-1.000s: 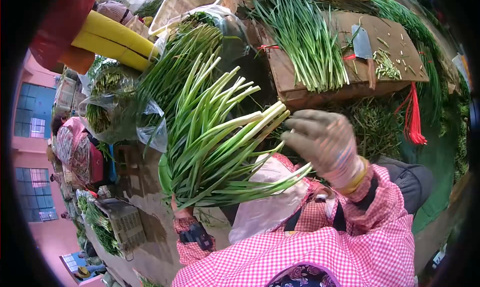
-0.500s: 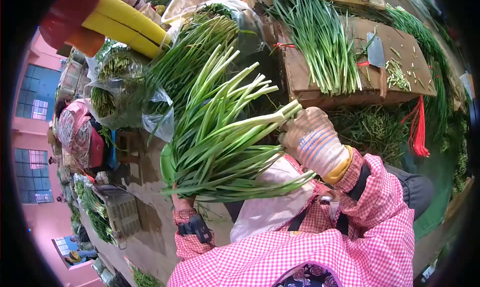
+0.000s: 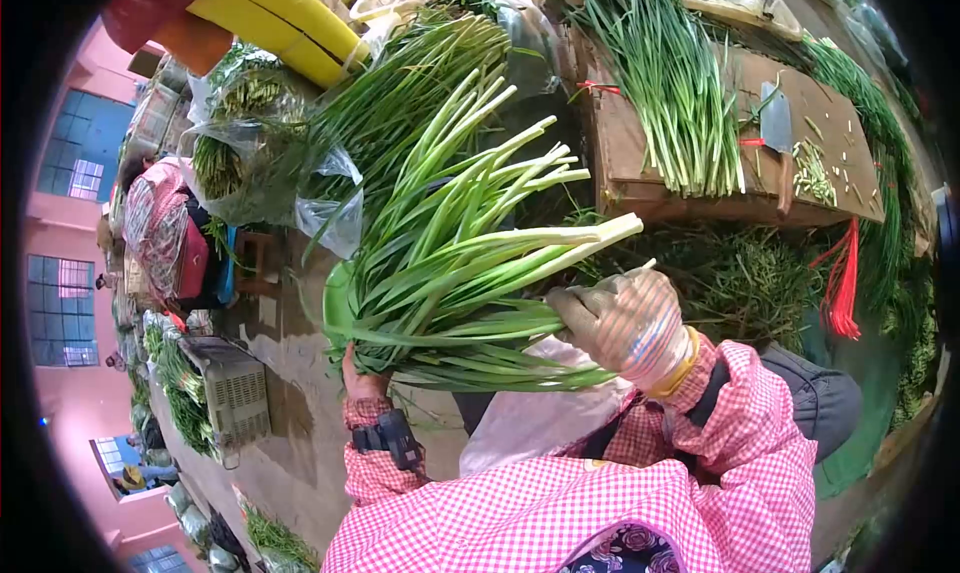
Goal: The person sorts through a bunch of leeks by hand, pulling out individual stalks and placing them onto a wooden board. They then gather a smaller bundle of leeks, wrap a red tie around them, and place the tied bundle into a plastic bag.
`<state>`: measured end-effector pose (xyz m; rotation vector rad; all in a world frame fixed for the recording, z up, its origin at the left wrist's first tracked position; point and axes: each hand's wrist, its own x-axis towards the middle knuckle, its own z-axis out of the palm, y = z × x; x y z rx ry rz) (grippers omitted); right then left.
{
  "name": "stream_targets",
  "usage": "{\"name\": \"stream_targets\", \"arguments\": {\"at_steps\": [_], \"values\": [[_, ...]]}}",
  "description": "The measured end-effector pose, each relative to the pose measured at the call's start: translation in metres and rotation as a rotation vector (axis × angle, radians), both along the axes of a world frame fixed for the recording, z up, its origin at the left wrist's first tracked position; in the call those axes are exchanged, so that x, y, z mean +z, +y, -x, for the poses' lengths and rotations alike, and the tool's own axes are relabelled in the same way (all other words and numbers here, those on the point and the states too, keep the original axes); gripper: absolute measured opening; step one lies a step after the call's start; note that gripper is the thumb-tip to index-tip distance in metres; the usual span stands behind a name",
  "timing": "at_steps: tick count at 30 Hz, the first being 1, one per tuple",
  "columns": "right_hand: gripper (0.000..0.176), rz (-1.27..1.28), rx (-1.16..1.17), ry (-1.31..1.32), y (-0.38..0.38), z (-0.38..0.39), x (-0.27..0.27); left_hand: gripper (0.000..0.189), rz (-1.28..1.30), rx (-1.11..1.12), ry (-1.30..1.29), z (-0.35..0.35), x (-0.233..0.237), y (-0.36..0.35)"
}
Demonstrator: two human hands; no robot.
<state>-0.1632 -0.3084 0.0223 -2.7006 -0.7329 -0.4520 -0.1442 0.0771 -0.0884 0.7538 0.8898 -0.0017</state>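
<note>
A large bunch of garlic chives [image 3: 470,243], with long flat leaves and pale cut ends, spreads across the middle of the view. My left hand [image 3: 366,375] is closed round its leafy end, with most fingers hidden under the leaves. My right hand [image 3: 630,323], in a striped, soiled knit glove, is closed at the lower right of the bunch. A stalk runs into its grip, and a pale tip pokes out above the knuckles. Two thick white stalk ends jut out just above this glove.
A cardboard-topped stand [image 3: 620,153] holds another pile of chives [image 3: 680,103], a cleaver [image 3: 776,123] and cut stalk ends [image 3: 815,173]. Red ties [image 3: 845,273] hang from its edge. Trimmings [image 3: 740,283] lie below. Bagged greens [image 3: 410,83], a crate [image 3: 235,403] and another person [image 3: 155,223] are leftward.
My right hand has moved down, off the thick stalk ends, and is now closed on a lower stalk. The left hand keeps its hold while the view shifts slightly.
</note>
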Motion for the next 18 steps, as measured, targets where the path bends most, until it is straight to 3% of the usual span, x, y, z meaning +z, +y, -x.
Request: {"name": "stream_targets", "arguments": {"at_steps": [1, 3, 6, 7, 8, 10, 11, 12, 14, 15, 16, 17, 18], "values": [[0.022, -0.128, 0.019, 0.035, 0.0, -0.002, -0.002, 0.043, -0.115, -0.039, 0.031, 0.001, 0.004, -0.004], [0.019, -0.386, 0.048, 0.107, 0.0, -0.004, -0.004, 0.044, -0.411, -0.495, -0.291, 0.012, -0.049, 0.043], [0.018, -0.665, -0.014, -0.028, 0.01, -0.002, -0.006, 0.043, -0.69, -0.851, -0.428, 0.017, -0.045, 0.037], [0.023, -0.767, -0.005, -0.017, 0.011, -0.004, -0.004, 0.043, -0.986, -1.034, -0.368, 0.015, -0.027, 0.029], [0.021, -0.628, -0.104, 0.043, 0.005, -0.005, 0.003, 0.042, -0.93, -0.991, -0.368, 0.016, -0.033, 0.033], [0.023, -1.597, -0.314, 0.275, 0.009, 0.002, -0.005, 0.041, -0.821, -0.901, -0.368, 0.016, -0.044, 0.041], [0.032, -1.515, -0.449, 0.411, -0.015, 0.006, 0.001, 0.041, -0.714, -0.802, -0.373, 0.018, -0.052, 0.045], [0.032, -1.692, -0.502, 0.414, -0.026, 0.01, 0.014, 0.041, -0.722, -0.835, -0.404, 0.016, -0.047, 0.041], [0.028, -1.759, -0.636, 0.436, -0.068, 0.024, 0.027, 0.041, -0.735, -0.897, -0.469, 0.012, -0.037, 0.033], [0.028, -1.88, -0.597, 0.378, -0.099, 0.03, 0.01, 0.041, -0.175, -0.721, -0.561, 0.013, -0.032, 0.027], [0.025, -1.867, -0.657, 0.452, -0.132, 0.042, -0.001, 0.041, 0.376, -0.512, -0.62, 0.015, -0.032, 0.024], [0.02, -1.438, -0.771, 0.654, -0.152, 0.051, -0.003, 0.041, -0.27, -0.546, -0.376, 0.017, -0.039, 0.03], [0.023, -0.606, -0.678, 0.81, -0.152, 0.047, -0.003, 0.04, -0.188, -0.468, -0.343, 0.016, -0.036, 0.024]]}}
